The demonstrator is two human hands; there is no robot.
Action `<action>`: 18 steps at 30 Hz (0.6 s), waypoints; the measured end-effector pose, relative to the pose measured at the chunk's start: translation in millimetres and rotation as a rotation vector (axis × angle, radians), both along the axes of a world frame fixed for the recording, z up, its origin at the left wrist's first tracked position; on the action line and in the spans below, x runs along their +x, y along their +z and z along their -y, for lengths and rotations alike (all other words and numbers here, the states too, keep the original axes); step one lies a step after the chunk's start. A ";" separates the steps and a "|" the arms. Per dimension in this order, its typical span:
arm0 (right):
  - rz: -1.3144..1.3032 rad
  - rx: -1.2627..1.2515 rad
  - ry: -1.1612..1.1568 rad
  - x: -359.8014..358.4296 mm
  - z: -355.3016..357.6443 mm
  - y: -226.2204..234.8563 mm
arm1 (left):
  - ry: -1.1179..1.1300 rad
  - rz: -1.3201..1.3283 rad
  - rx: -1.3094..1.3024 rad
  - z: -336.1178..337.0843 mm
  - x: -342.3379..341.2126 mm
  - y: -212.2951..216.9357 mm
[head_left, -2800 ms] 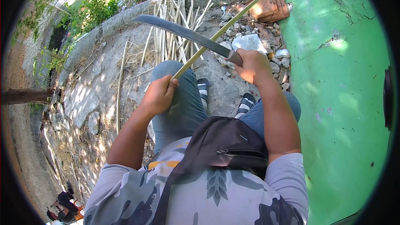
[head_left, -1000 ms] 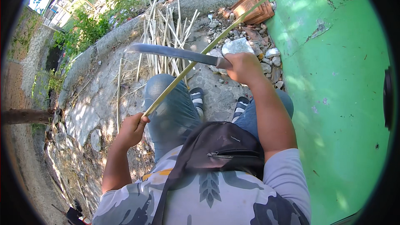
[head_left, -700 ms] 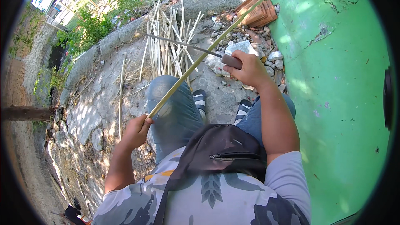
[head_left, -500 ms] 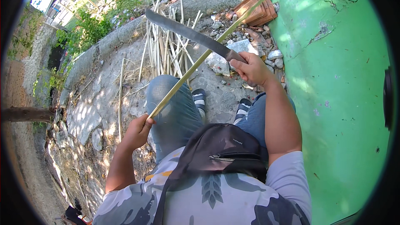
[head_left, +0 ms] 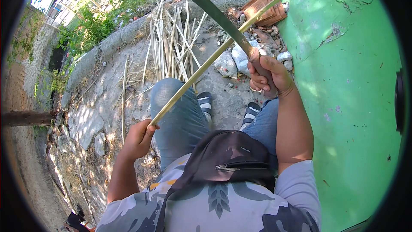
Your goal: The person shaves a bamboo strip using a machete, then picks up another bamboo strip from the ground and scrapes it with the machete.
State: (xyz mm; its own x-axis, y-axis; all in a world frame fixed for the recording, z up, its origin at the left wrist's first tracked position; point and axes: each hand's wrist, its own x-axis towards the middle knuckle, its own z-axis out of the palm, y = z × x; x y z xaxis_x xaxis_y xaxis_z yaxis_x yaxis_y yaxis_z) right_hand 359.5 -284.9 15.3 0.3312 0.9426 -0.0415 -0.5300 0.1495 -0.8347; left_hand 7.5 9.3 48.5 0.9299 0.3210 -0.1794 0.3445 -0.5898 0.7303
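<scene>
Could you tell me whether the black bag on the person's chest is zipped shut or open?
Shut: the black bag shows its zipper closed.

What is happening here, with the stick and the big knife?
A seated person works on a long thin stick with a machete. The left hand grips the near end of the stick, which runs up and away toward the green wall. The right hand holds the machete by its handle, blade raised and crossing the stick. A pile of similar sticks lies on the stony ground ahead, near some bricks and stones by the wall.
</scene>
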 end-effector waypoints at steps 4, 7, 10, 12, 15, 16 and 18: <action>-0.015 0.055 -0.004 -1.1 0.0 1.3 | -0.013 0.033 0.003 1.0 0.4 -0.7; -0.028 0.054 -0.006 -0.8 2.2 0.7 | -0.022 0.005 0.013 1.6 2.5 3.4; 0.152 -0.029 -0.172 -3.6 -0.3 -0.5 | 0.017 0.011 0.003 0.5 0.9 -1.7; 0.358 -0.234 -0.309 -14.9 -10.8 11.2 | 0.045 -0.012 -0.033 -4.0 3.7 -2.2; 0.820 -0.370 -0.523 -16.6 -19.4 1.3 | 0.108 -0.038 -0.071 -8.0 9.7 -6.0; 1.009 -0.355 -0.495 -16.8 -19.5 -1.3 | 0.145 -0.039 -0.077 -8.8 12.1 -8.6; 1.202 -0.355 -0.439 -26.6 -25.9 12.3 | 0.164 -0.047 -0.057 -5.1 20.1 -10.3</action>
